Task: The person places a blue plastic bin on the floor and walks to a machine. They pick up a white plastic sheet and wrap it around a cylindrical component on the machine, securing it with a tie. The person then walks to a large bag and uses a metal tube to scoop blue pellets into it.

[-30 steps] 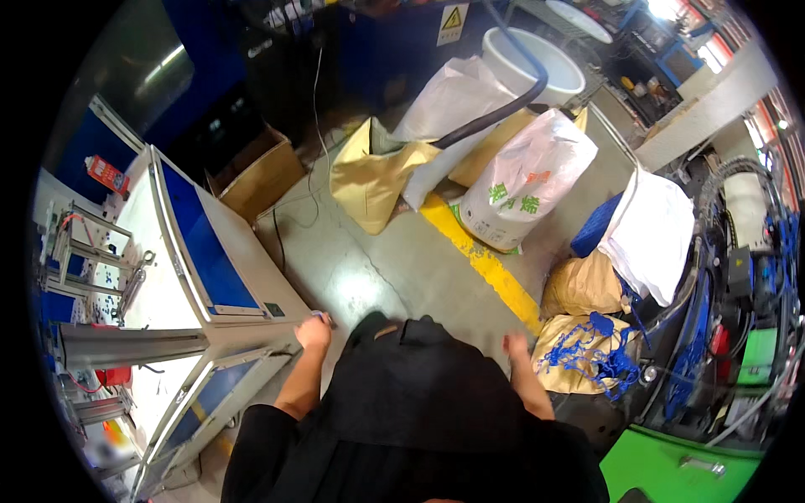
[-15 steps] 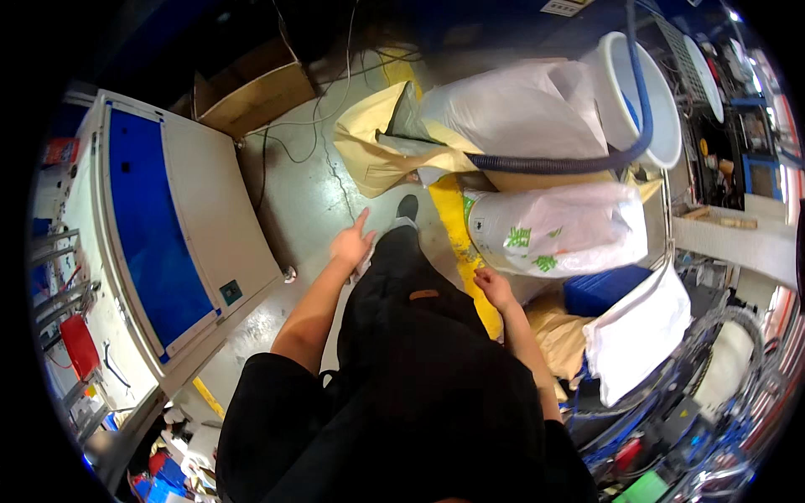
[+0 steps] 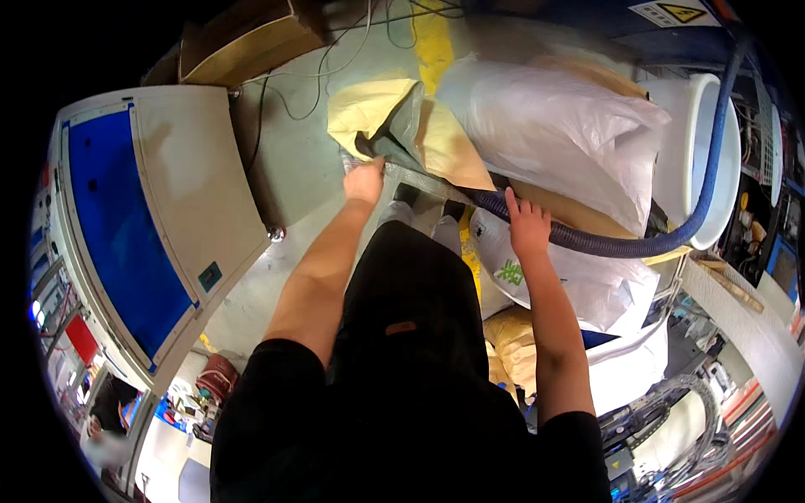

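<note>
A yellow paper sack (image 3: 376, 113) with a grey inside lies with its mouth open on the floor ahead. My left hand (image 3: 365, 181) is closed on the near edge of that mouth. A dark ribbed hose (image 3: 604, 245) runs from the sack to the right, then bends upward past a white bin. On top of the hose, near the sack, rests my right hand (image 3: 528, 228), its fingers apart and stretched across it. Whether the hose end lies inside the sack is hidden.
Full whitish plastic sacks (image 3: 553, 126) lie beyond the hose, and another with green print (image 3: 579, 281) lies nearer. The white bin (image 3: 708, 168) stands far right. A white and blue cabinet (image 3: 189, 201) is at left, a cardboard box (image 3: 251, 50) behind it. Cables (image 3: 323, 71) cross the floor.
My left hand has moved forward and taken hold of the sack's edge. My right hand has gone forward onto the hose. The view has shifted, and both feet now show.
</note>
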Tool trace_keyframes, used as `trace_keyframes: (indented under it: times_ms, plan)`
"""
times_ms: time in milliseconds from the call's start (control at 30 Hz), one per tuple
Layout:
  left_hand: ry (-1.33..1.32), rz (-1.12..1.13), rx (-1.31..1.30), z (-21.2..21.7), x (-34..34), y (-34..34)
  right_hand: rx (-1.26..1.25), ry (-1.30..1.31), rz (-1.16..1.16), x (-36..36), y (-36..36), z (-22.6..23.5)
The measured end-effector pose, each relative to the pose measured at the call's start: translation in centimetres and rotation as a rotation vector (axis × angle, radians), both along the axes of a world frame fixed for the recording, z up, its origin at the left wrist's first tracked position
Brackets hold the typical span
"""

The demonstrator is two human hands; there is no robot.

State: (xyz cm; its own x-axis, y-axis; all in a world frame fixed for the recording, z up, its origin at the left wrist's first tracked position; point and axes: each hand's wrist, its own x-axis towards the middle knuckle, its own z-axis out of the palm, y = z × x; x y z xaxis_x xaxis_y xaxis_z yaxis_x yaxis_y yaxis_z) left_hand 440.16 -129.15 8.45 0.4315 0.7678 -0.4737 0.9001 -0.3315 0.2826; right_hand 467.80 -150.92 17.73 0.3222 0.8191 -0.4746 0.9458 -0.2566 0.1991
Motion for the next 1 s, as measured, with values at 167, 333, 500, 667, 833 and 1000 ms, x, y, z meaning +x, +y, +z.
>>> trace_keyframes:
  times_ms: [167, 333, 500, 667, 833, 1000]
  plan:
    - [0.035, -0.143, -0.051, 5.3, -3.3, 3.8, -0.097, 0.220, 0.045, 1.3, 6.2, 5.5]
    - [0.089, -0.223, -0.126, 9.3, -7.3, 6.9, 0.079, 0.359, 0.172, 1.3, 15.5, 14.7]
    - [0.165, -0.049, -0.042, 8.3, -7.7, 3.8, 0.068, 0.316, 0.254, 1.2, 15.0, 19.6]
    - [0.034, 0.159, -0.097, 9.5, -8.0, 2.6, 0.080, 0.241, 0.131, 4.1, 10.0, 29.8]
    - [-0.071, 0.282, -0.070, 8.2, -9.5, -2.6, 0.232, 0.286, -0.029, 10.2, 1.6, 41.7]
    - [-0.238, 0.207, -0.061, 13.3, -3.9, -6.3, 0.412, 0.327, -0.030, 15.4, -7.9, 49.2]
